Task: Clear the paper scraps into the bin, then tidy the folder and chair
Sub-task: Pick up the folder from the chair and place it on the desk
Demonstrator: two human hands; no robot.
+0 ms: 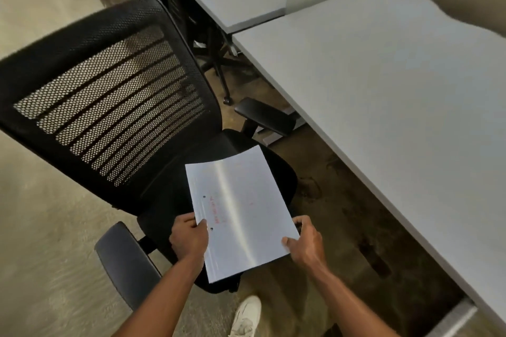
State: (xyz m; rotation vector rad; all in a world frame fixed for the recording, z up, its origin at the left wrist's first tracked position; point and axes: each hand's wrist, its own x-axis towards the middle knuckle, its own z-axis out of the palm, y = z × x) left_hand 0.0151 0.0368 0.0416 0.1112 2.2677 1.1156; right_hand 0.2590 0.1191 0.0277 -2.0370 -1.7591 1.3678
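On my far left sits the chair (pixel 115 107), its mesh back turned toward me, pulled out from the desk (pixel 397 96). My left hand (pixel 189 238) pinches the folder (pixel 241 213) at its punched edge, thumb on top, fingers closed underneath. The folder hangs just above the chair seat, tilted, a glare stripe running down its cover. I judge it light, thin and glossy, so likely slippery and floppy if held at one corner. My right hand (pixel 305 239) clamps the opposite long edge. Holding both long edges near the lower end seems the safest grip.
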